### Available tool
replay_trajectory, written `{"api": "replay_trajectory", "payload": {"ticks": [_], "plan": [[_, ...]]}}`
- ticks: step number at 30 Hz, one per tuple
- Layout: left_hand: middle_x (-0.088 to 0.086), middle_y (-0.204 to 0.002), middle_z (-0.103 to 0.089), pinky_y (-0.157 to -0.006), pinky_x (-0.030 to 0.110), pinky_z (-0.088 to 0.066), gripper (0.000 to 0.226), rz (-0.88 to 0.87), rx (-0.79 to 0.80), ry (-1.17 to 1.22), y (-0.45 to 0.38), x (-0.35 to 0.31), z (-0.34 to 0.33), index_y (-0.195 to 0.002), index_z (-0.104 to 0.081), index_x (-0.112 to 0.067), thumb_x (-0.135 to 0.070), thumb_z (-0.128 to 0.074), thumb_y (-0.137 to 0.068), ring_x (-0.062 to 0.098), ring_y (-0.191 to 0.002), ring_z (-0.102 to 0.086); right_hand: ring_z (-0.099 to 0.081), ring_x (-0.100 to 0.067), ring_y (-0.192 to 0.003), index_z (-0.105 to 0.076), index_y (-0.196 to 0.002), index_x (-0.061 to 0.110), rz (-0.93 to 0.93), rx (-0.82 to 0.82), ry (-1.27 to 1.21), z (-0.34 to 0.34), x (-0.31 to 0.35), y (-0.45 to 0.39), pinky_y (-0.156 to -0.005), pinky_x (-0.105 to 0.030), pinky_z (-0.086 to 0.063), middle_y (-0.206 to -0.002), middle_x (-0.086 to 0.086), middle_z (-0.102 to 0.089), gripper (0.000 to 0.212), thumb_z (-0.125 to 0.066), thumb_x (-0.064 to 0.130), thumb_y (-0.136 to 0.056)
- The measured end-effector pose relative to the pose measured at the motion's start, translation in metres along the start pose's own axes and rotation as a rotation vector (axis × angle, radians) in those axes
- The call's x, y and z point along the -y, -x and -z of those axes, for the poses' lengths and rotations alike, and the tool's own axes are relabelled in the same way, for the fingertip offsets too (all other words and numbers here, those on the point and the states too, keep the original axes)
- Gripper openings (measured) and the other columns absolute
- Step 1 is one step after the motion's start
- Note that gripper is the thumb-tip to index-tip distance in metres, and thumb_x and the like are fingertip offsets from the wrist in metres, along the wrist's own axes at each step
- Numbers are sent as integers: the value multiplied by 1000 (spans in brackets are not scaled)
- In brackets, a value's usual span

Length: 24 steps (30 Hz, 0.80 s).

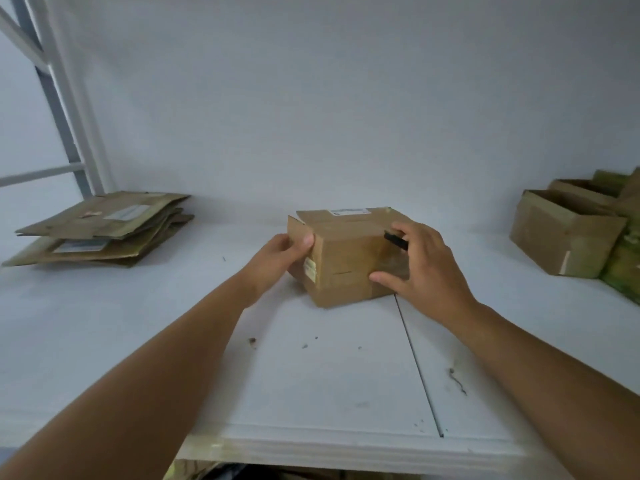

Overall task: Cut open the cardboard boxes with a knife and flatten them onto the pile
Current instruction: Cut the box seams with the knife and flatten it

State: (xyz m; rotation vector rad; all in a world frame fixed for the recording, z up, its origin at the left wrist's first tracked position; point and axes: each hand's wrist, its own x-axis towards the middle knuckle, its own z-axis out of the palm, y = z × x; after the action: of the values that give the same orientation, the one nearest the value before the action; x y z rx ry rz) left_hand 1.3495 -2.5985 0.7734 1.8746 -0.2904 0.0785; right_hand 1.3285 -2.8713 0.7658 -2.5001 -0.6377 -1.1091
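A white table [311, 382] spreads under both forearms, its surface marked by a thin seam running toward the near edge just under the right wrist, and by a few dark specks between the arms. Behind it rises a plain white wall [329, 98].

Well beyond the left hand, far out to that side, lies the pile of flattened cardboard [100, 230], several sheets stacked unevenly, pale labels showing on two of them. Well out past the right hand stand the open boxes [568, 233], crowded together at the table's end, the nearest one with its top flaps open.

Between the two hands sits the closed cardboard box [346, 258], resting on the table with one corner turned toward the person, tape across its top and a small label on its near left face.

The left hand [280, 258] grips the box's left corner, thumb pressed on the top edge. The right hand [426, 268] lies over the box's right side, fingers curled round a black knife [394, 241], thumb stretched along the front face. The blade cannot be made out.
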Motion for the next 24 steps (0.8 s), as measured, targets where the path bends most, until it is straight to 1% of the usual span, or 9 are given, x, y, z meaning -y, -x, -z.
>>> {"api": "replay_trajectory", "payload": {"ticks": [3, 6, 9, 10, 12, 15, 18, 21, 24], "plan": [[-13, -106, -65, -69, 10, -43, 79, 26, -83, -58, -1, 9, -1, -121, -54, -24, -83, -54, -69, -3, -93, -63, -46, -23, -126, -47, -131, 7, -20, 24, 36, -1, -1, 0, -95, -48, -46, -137, -2, -50, 76, -71, 56, -79], [-9, -107, -62, -67, 10, -43, 88, 29, -111, -137, 4, 15, 3, -135, -42, -25, -78, -53, -67, -6, -88, -63, -48, -23, -125, -47, -130, 8, -21, 38, 49, -2, 0, 0, -93, -49, -46, -136, 0, -50, 72, -66, 57, -82], [-8, -113, -58, -73, 7, -43, 93, -2, -110, -135, 10, 15, 1, -149, -25, -33, -78, -54, -73, -9, -94, -61, -47, -23, -125, -47, -131, 9, -33, 37, 50, -1, 2, 0, -94, -49, -45, -135, 0, -50, 71, -66, 57, -82], [-7, -121, -53, -81, 7, -42, 92, -32, -125, -133, 11, 15, -1, -151, -19, -37, -76, -58, -78, -9, -103, -57, -47, -23, -126, -48, -130, 9, -35, 36, 52, -1, 2, 0, -94, -49, -45, -135, 0, -50, 70, -68, 55, -82], [-7, -138, -36, -105, 29, -38, 88, -154, -191, -254, 13, 12, -2, -153, -11, -45, -61, -59, -81, 7, -126, -44, -43, -22, -129, -47, -132, 10, -39, 46, 65, -1, 2, 0, -96, -50, -44, -136, 1, -49, 69, -69, 52, -82], [-5, -151, -23, -116, 51, -27, 90, -421, -165, -510, 21, 5, -5, -153, -14, -43, -48, -52, -72, 20, -142, -26, -39, -19, -132, -45, -134, 12, -48, 55, 66, -3, 1, 0, -99, -48, -41, -136, 2, -49, 69, -69, 51, -83], [-5, -161, -14, -121, 38, -19, 101, -547, -70, -732, 23, 5, -9, -156, -13, -34, -56, -62, -71, 11, -149, -13, -42, -20, -131, -45, -135, 12, -48, 48, 50, -4, 0, 0, -99, -47, -40, -137, 1, -49, 69, -70, 50, -83], [-18, -160, 1, -118, 15, -5, 124, -579, 4, -825, 20, 10, -9, -154, 9, -33, -44, -80, -67, -13, -142, 6, -47, -23, -128, -47, -133, 9, -55, 30, 29, -4, -1, 0, -99, -49, -43, -138, 0, -48, 70, -73, 48, -81], [-19, -158, 3, -114, 8, 0, 133, -592, -15, -894, 17, 13, -7, -151, 17, -32, -45, -85, -66, -7, -144, 1, -47, -30, -126, -45, -135, 5, -89, -7, -60, -4, -2, 1, -95, -52, -50, -138, 0, -39, 78, -78, 45, -78]]}}
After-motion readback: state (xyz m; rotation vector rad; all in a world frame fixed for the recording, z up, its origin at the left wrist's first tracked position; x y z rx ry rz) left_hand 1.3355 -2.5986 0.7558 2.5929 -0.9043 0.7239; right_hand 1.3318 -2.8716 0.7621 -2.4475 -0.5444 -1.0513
